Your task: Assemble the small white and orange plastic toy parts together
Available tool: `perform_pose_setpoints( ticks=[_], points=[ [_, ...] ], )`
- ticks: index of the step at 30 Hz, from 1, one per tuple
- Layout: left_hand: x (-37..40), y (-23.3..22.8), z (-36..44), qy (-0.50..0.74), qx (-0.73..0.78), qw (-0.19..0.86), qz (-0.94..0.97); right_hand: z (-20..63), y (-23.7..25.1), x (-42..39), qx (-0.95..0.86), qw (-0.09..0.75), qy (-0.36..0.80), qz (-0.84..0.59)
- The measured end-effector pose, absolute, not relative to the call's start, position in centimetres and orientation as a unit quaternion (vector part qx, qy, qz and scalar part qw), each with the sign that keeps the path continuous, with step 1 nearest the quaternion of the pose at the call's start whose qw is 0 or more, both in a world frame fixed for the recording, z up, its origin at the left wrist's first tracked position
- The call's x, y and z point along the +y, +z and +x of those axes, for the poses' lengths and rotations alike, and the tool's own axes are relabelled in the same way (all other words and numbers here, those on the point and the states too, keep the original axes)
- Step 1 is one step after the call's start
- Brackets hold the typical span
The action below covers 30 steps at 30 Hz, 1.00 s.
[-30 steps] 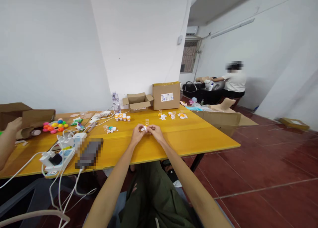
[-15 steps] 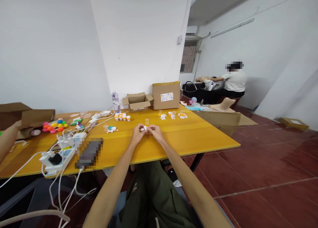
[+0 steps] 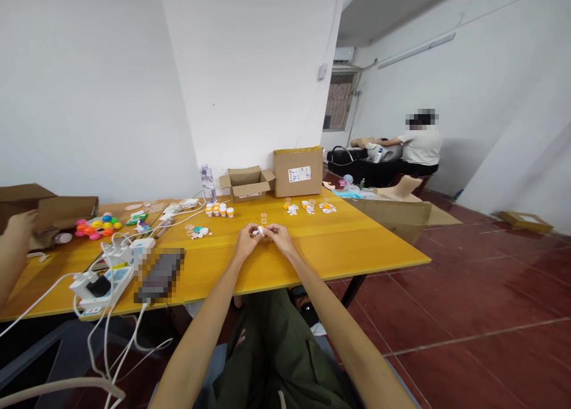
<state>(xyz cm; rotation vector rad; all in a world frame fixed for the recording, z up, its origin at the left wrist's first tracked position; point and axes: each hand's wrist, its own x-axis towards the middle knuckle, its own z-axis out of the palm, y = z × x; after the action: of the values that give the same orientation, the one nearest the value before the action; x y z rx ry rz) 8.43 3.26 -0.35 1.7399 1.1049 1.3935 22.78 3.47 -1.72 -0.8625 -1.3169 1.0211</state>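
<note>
1. The left hand (image 3: 247, 241) and the right hand (image 3: 277, 238) meet over the middle of the yellow tabletop (image 3: 312, 248), fingertips turned toward each other, so that both can work on one small white piece (image 3: 257, 232) pinched between them.
2. Both forearms stretch forward from the person's lap, and the hands sit low, just above or resting on the tabletop, which steadies so small a thing.
3. The left grip is closed on the white piece: thumb and fingers curl in around it, nearly shut, with only the piece keeping them apart.
4. The right grip is closed too, its fingertips touching the same piece from the other side. Which hand bears it and which only works it cannot be told at this size.
5. Just beyond the grip stands a small clear cup (image 3: 264, 218), upright and apart from the fingers.
6. Farther beyond and to the left of the grip stands a row of small orange-capped vials (image 3: 219, 209), with a loose cluster of white and teal bits (image 3: 199, 232) nearer; beyond and to the right lie more orange and white bits (image 3: 308, 207).
7. At the far edge, well beyond the grip, sit an open cardboard box (image 3: 247, 183) and a closed carton (image 3: 298, 171), with a water bottle (image 3: 207, 185) beside them.
8. Well to the left of the grip lie a power strip with chargers (image 3: 107, 272) and bright plastic caps (image 3: 95, 227); another person's hand (image 3: 20, 223) rests at that end.
</note>
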Motion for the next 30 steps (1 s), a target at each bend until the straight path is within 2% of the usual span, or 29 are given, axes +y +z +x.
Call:
perform_pose_setpoints(
  ticks=[10, 30],
  points=[
    [3.45, -0.51, 8.26, 0.524, 0.417, 0.315, 0.673, 22.78, -2.08, 3.91, -0.572, 0.597, 0.429, -0.364],
    [3.66, -0.87, 8.34, 0.549, 0.381, 0.228, 0.708, 22.9, -1.89, 3.79, -0.577, 0.588, 0.424, -0.377]
  ],
)
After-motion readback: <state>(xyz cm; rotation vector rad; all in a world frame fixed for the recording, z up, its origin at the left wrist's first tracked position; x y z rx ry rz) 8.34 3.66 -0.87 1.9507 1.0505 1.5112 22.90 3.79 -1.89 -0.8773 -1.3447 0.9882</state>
